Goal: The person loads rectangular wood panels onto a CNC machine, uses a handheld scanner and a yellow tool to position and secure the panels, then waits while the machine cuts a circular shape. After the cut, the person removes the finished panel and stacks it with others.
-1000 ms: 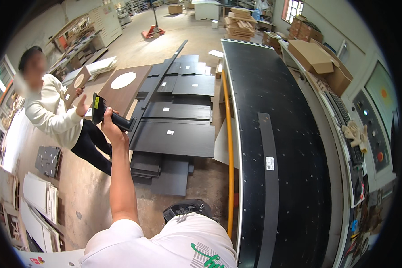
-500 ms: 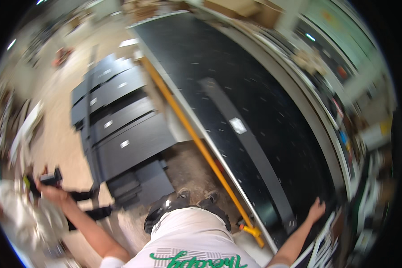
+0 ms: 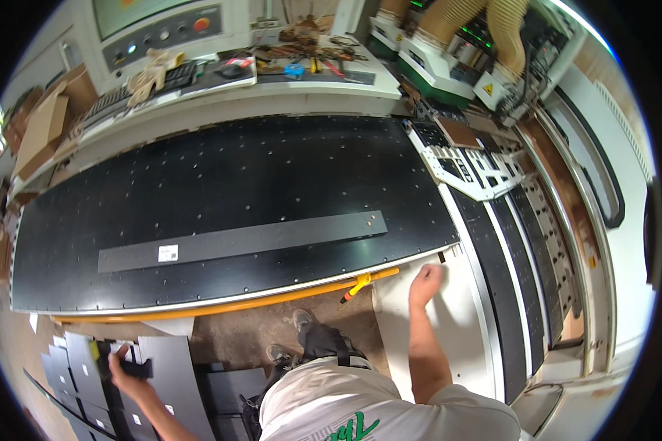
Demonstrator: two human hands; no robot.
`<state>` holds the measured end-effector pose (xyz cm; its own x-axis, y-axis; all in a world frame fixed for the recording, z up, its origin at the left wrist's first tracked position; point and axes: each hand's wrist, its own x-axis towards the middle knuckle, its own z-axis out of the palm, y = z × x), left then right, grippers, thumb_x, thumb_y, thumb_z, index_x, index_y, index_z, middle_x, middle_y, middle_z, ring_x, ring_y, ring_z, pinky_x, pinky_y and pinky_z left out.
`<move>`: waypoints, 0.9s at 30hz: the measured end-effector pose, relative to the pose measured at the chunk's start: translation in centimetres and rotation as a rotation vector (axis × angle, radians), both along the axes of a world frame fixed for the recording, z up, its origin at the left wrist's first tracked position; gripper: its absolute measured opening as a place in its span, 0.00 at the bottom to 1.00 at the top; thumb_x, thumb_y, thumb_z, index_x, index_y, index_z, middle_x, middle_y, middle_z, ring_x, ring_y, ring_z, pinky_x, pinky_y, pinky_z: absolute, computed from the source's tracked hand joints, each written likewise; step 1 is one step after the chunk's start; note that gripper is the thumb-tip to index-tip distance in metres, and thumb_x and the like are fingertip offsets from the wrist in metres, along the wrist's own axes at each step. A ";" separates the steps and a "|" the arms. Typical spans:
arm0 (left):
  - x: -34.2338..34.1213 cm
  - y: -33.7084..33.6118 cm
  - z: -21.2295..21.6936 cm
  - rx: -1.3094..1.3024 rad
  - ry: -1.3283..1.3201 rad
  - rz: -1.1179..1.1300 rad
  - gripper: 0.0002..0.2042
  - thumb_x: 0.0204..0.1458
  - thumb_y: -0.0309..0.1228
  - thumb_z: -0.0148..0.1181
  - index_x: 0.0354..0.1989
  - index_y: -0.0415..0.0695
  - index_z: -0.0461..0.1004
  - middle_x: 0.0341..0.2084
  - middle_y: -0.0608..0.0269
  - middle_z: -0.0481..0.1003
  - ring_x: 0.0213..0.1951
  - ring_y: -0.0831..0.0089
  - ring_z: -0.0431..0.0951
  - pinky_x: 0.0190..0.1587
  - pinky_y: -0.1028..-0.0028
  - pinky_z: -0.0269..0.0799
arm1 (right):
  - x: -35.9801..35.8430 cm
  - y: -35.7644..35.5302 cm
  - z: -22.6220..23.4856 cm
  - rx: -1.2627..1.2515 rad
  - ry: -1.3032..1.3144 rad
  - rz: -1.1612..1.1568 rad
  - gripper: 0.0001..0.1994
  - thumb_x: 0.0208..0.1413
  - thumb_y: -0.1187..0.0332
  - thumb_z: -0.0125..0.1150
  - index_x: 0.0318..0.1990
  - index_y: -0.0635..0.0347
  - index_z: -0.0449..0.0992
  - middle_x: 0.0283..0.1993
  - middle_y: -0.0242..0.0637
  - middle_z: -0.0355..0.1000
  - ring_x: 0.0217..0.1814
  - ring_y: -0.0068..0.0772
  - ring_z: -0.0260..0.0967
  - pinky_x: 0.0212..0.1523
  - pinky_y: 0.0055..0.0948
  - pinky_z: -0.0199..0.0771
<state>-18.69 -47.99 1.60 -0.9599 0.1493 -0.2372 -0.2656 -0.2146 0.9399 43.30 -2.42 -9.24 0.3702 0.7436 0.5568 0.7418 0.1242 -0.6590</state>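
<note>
Left hand [image 3: 123,367] is low at the left, fingers wrapped round a small dark tool [image 3: 138,370], held over the stack of dark panels [image 3: 165,382] lying on the floor [image 3: 272,331] below the table's near edge. Right hand [image 3: 425,281] is out ahead on the right, curled into a loose fist with nothing visible in it, knuckles resting on the white surface [image 3: 449,323] just past the near right corner of the big black table [image 3: 235,184]. On that table, a long dark strip [image 3: 257,239] lies flat, running left to right close to the near edge, a small white label [image 3: 168,253] stuck near its left end. An orange rail [image 3: 221,307] runs along under the table's near edge, with a yellow-handled clamp [image 3: 357,287] just beside the right hand. To the right of the table, a white cut-out panel [image 3: 467,169] sits over long black slats [image 3: 507,257]. Beyond the far edge, a cluttered bench [image 3: 287,66] carries hand tools, and a control panel [image 3: 162,33] with coloured buttons stands at far left. The person's shoes [image 3: 301,320] show on the floor between both hands.
</note>
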 end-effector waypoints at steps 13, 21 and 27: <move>7.3 39.4 -0.1 -0.222 0.209 -0.612 0.19 0.59 0.43 0.69 0.39 0.34 0.85 0.32 0.61 0.82 0.33 0.76 0.79 0.37 0.74 0.71 | -10.2 -3.1 -18.7 -1.132 0.690 0.449 0.31 0.63 0.47 0.68 0.65 0.59 0.74 0.57 0.37 0.78 0.57 0.32 0.75 0.55 0.35 0.74; 8.7 41.4 -3.1 -0.286 0.293 -0.539 0.20 0.58 0.41 0.67 0.31 0.31 0.82 0.25 0.56 0.82 0.24 0.74 0.77 0.31 0.72 0.72 | 2.3 -4.9 -9.4 -0.544 1.376 0.432 0.21 0.74 0.50 0.54 0.57 0.60 0.68 0.41 0.43 0.79 0.38 0.34 0.80 0.42 0.35 0.84; 8.4 42.7 -2.5 -0.276 0.269 -0.545 0.17 0.59 0.39 0.68 0.40 0.34 0.81 0.26 0.58 0.82 0.25 0.75 0.79 0.30 0.73 0.73 | 13.0 -4.8 5.6 -0.389 1.274 0.263 0.20 0.76 0.53 0.46 0.64 0.54 0.68 0.46 0.34 0.78 0.19 0.16 0.58 0.15 0.17 0.59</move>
